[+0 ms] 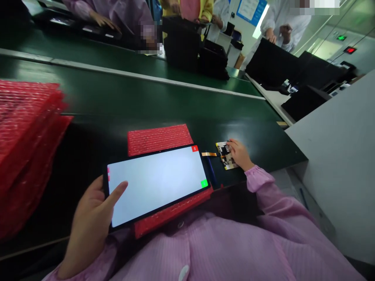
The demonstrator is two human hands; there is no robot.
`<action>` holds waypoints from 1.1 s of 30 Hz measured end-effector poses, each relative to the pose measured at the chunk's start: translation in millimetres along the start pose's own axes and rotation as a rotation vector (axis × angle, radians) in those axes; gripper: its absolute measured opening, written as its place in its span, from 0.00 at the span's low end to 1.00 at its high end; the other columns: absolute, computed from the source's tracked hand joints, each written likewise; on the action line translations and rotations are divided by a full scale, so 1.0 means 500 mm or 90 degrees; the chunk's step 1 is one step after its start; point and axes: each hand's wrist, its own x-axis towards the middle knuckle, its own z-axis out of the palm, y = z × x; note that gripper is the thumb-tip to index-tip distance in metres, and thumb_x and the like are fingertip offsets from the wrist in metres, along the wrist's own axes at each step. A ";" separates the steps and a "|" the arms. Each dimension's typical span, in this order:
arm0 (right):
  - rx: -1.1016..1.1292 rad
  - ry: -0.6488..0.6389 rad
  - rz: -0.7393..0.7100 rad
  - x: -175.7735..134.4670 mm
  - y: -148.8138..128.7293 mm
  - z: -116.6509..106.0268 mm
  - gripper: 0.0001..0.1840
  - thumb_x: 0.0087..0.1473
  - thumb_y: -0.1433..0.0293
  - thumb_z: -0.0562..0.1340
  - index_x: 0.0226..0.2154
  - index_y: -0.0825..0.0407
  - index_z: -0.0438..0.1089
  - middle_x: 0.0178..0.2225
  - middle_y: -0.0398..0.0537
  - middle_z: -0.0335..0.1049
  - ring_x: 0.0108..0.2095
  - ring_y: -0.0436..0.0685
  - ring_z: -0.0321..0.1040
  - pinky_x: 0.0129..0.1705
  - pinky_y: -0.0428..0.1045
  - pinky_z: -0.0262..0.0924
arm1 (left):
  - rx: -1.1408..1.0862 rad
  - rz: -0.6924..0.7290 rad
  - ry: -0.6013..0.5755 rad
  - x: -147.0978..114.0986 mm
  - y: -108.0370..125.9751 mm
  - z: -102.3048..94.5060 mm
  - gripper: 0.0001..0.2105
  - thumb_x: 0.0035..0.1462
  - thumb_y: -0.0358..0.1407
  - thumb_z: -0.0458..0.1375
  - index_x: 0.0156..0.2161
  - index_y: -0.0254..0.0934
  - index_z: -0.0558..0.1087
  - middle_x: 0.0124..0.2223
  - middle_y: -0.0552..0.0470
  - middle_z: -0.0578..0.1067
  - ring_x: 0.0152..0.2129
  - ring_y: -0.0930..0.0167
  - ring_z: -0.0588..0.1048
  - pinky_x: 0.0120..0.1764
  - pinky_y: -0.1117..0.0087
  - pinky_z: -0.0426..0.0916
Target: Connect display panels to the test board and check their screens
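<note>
My left hand (92,216) grips the left end of a tablet-sized display panel (159,185), with the thumb over its front. The screen is lit white, with a red square at the upper right corner and a green one at the lower right. An orange ribbon cable (209,154) runs from the panel's right side toward a small circuit board (229,160). My right hand (240,154) has its fingers closed on the board's right part, partly covering it. Red bubble wrap (158,139) lies beneath the panel and shows along both long edges.
A tall stack of red bubble-wrap bags (26,136) stands at the left. The dark green bench (117,93) has a pale rail (146,78) across it. Co-workers handle black panels (274,62) on the far side. A grey partition (340,156) rises at the right.
</note>
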 end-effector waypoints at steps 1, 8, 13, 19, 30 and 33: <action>0.011 -0.008 0.000 -0.001 0.000 0.000 0.22 0.54 0.77 0.50 0.46 0.59 0.73 0.55 0.57 0.66 0.55 0.62 0.64 0.61 0.59 0.56 | 0.001 0.003 0.004 0.002 -0.002 -0.001 0.33 0.33 0.51 0.72 0.48 0.43 0.73 0.30 0.58 0.75 0.20 0.76 0.70 0.22 0.82 0.69; 0.176 0.082 0.037 -0.011 -0.041 -0.034 0.18 0.58 0.71 0.52 0.46 0.59 0.70 0.59 0.63 0.61 0.62 0.64 0.56 0.65 0.63 0.47 | -0.086 0.017 -0.015 0.012 -0.035 -0.012 0.34 0.41 0.49 0.71 0.55 0.45 0.71 0.43 0.51 0.78 0.28 0.73 0.76 0.29 0.79 0.74; 0.442 -0.028 0.050 -0.100 -0.221 -0.051 0.27 0.67 0.53 0.49 0.53 0.56 0.64 0.41 0.57 0.73 0.39 0.59 0.73 0.45 0.57 0.70 | -0.131 0.161 0.024 -0.010 -0.031 -0.004 0.27 0.44 0.45 0.71 0.51 0.44 0.73 0.43 0.56 0.77 0.34 0.78 0.75 0.35 0.87 0.71; 0.688 -0.025 0.175 -0.175 -0.346 -0.090 0.13 0.56 0.62 0.67 0.42 0.50 0.76 0.40 0.49 0.76 0.40 0.61 0.75 0.44 0.56 0.72 | -0.102 0.322 -0.042 0.000 -0.040 -0.002 0.25 0.56 0.48 0.62 0.57 0.42 0.68 0.50 0.53 0.76 0.45 0.77 0.74 0.50 0.81 0.69; -0.037 -0.015 -0.481 -0.118 -0.357 0.002 0.29 0.66 0.80 0.44 0.68 0.59 0.50 0.63 0.57 0.55 0.65 0.61 0.52 0.66 0.58 0.51 | 0.344 0.366 -0.122 0.046 -0.105 0.005 0.33 0.62 0.53 0.46 0.64 0.30 0.62 0.66 0.40 0.60 0.65 0.61 0.58 0.68 0.51 0.49; -0.043 -0.070 -0.508 -0.120 -0.367 0.006 0.27 0.71 0.65 0.46 0.61 0.65 0.61 0.62 0.61 0.57 0.64 0.66 0.54 0.64 0.62 0.52 | 0.280 0.388 -0.067 0.031 -0.087 0.008 0.29 0.63 0.52 0.46 0.60 0.32 0.67 0.64 0.42 0.64 0.62 0.63 0.63 0.67 0.57 0.55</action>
